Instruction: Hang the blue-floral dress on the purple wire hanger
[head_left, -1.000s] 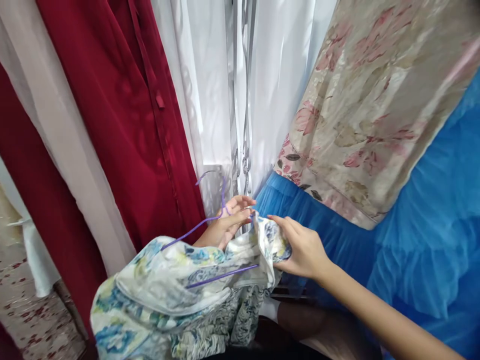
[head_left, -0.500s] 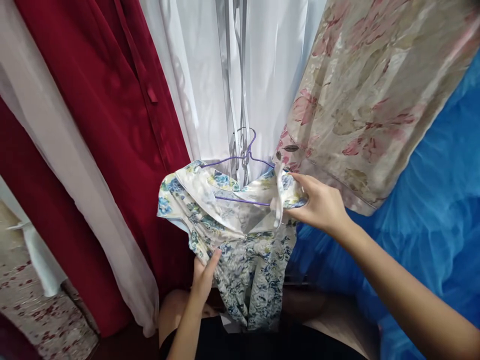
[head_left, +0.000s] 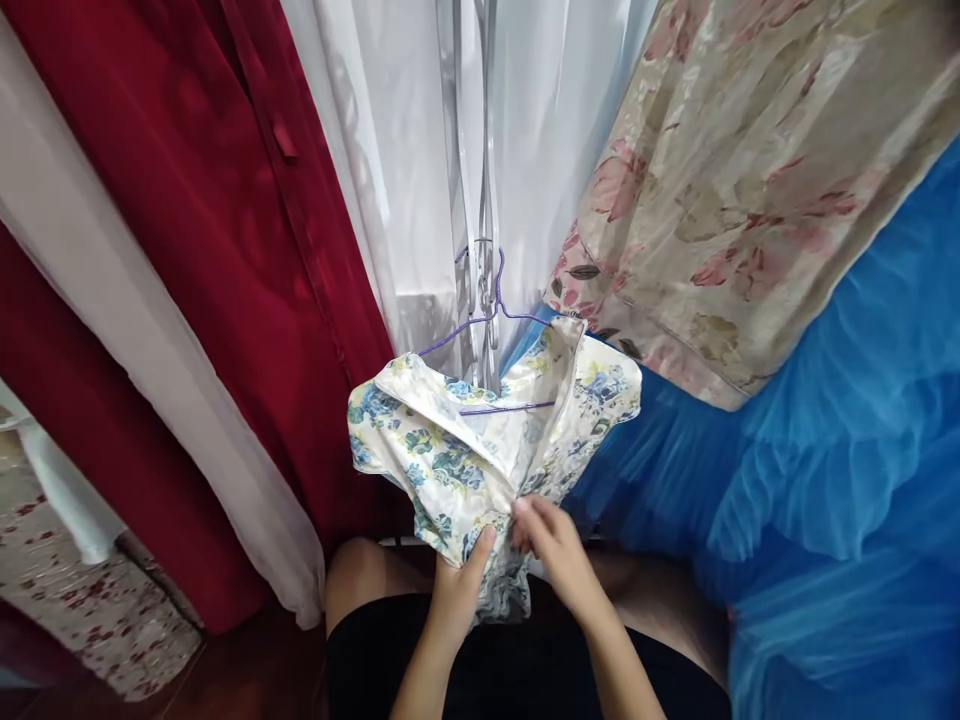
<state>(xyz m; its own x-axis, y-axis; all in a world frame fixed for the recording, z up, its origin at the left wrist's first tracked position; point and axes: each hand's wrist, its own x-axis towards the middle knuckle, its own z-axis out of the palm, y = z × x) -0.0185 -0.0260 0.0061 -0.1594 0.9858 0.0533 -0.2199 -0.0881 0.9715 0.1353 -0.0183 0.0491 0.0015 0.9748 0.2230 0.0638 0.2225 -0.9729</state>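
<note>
A white garment with blue and yellow flowers (head_left: 450,440) hangs on a thin purple wire hanger (head_left: 495,300), whose hook sits on a metal grille (head_left: 480,200) between white curtains. My left hand (head_left: 457,590) pinches the garment's front from below left. Beside it, my right hand (head_left: 551,550) pinches the same front opening, and the fingertips of the two hands nearly meet at the middle. Both hands are closed on the cloth.
A dark red dress (head_left: 225,250) and a white sheer cloth (head_left: 150,330) hang at the left. A beige floral fabric (head_left: 735,190) and a blue tulle skirt (head_left: 825,440) hang at the right. My knees (head_left: 367,580) show below the garment.
The garment went from lying across my hands to hanging upright on the grille. My right hand left the shoulder and dropped to the front opening, where my left hand also moved.
</note>
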